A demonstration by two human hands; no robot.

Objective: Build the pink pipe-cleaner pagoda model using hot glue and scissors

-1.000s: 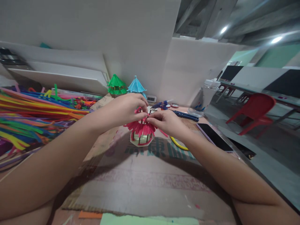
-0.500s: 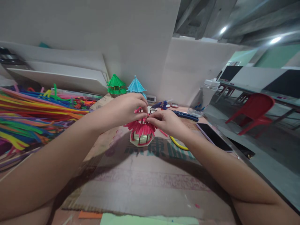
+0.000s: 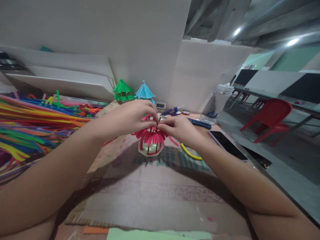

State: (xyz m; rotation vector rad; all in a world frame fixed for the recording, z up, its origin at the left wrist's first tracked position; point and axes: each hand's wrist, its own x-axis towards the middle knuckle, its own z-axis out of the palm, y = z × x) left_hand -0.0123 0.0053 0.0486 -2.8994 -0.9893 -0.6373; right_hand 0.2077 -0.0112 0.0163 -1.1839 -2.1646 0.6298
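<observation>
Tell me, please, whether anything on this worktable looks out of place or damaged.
Only minor things: a curved yellow stem lies beside the right forearm, apart from the colored heap at left, and a tiny pink scrap seems stray on the cardboard. The pink model, partly hidden, stands upright without visible damage.

two ceiling lamps (image 3: 293, 42) glare at upper right; soft shadows darken the cardboard (image 3: 150, 210).
</observation>
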